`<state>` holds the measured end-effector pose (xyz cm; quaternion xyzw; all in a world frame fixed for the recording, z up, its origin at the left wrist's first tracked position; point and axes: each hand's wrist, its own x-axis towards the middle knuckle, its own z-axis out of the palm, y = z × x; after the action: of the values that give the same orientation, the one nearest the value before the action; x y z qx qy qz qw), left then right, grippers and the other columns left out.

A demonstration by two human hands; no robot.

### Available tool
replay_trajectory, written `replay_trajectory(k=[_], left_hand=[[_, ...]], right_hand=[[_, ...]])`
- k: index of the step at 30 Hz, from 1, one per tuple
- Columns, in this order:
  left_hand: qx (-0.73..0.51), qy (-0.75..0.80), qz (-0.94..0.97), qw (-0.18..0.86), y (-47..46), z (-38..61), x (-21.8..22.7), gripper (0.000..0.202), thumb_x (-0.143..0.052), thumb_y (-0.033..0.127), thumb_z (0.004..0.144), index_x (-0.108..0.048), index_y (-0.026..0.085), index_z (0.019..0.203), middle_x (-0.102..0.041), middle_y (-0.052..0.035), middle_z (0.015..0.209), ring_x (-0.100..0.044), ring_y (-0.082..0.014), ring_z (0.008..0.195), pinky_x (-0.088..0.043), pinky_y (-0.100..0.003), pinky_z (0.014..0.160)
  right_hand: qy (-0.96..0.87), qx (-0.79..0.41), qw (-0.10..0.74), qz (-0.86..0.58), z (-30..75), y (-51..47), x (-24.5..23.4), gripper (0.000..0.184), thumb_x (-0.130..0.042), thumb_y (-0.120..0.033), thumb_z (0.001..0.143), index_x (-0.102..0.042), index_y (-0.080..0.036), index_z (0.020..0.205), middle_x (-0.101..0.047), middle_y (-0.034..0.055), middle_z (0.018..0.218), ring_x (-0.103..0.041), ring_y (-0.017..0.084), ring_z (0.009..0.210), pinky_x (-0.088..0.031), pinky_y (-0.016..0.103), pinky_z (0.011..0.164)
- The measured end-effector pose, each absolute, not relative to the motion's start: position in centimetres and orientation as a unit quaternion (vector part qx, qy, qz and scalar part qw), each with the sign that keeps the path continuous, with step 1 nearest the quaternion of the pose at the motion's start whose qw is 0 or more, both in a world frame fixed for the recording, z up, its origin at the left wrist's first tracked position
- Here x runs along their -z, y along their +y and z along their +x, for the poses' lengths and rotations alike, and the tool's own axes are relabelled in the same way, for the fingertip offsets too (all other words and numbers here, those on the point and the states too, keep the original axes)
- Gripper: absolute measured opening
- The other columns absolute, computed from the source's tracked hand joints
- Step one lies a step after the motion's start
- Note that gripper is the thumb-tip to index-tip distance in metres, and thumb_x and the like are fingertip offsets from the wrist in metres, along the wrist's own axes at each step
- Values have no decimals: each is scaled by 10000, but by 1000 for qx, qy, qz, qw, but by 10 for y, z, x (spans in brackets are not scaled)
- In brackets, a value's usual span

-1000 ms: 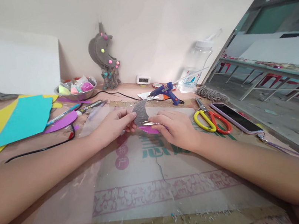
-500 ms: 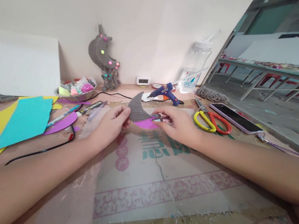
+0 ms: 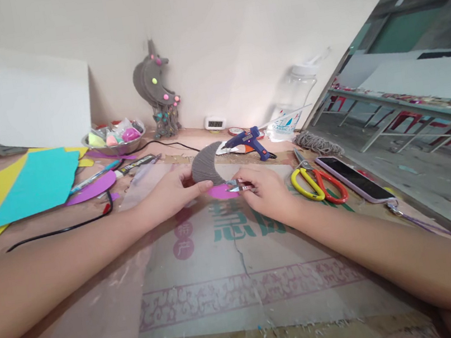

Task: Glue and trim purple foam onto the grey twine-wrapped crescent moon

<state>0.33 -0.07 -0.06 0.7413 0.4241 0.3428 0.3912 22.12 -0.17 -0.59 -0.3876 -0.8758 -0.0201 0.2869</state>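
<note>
My left hand (image 3: 178, 190) is closed on the edge of a crescent (image 3: 205, 167) wrapped in grey yarn, with the thumb on its front. Just below and behind the crescent shows a purple piece of felt or foam (image 3: 223, 192); whether it is joined to the crescent I cannot tell. Small thread snips (image 3: 240, 188) are gripped in my right hand (image 3: 269, 190), their pointed metal blades toward the crescent's lower right edge and over the purple piece. The fingers of my right hand hide the rest of the snips.
A blue glue gun (image 3: 249, 143) stands behind my hands. On the right lie scissors (image 3: 314, 181), a phone (image 3: 354, 178) and grey yarn (image 3: 318, 142). To the left are coloured sheets (image 3: 33, 186) and a metal bowl (image 3: 116, 147). A decorated moon (image 3: 153, 83) hangs at the back.
The crescent has turned and tipped in my left hand, whose thumb now lies lower across it. The snips' blades have swung to point left, below the crescent's edge.
</note>
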Motion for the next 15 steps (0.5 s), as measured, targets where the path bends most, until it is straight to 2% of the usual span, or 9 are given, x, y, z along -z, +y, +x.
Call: replay_trajectory(k=[2,7,15], left_hand=[[-346,421,740,394,-2,4,0,239,-548,373,767,-656,190,875,-659,10,777,-560,-134,661,-411,-216,577],[-360,407,730,415,-3,3,0,282,-498,408,803,-652,186,887,-674,-14,908,-592,-173,815,-445,-233,658],[-350,425,742,384,1,1,3,294,-552,426,761,-638,178,894,-667,-12,843,-570,-157,730,-423,-226,635]], right_hand=[[-879,18,282,-384,221,-1,7,156,-442,-58,665,-523,-179,720,-536,17,682,-485,156,676,-327,249,614],[-886,15,270,-376,221,-1,8,187,-438,-55,665,-543,-177,760,-564,27,712,-500,164,706,-346,254,640],[-901,16,243,-358,219,-1,7,198,-435,-57,676,-555,-173,782,-565,35,722,-497,170,713,-355,262,658]])
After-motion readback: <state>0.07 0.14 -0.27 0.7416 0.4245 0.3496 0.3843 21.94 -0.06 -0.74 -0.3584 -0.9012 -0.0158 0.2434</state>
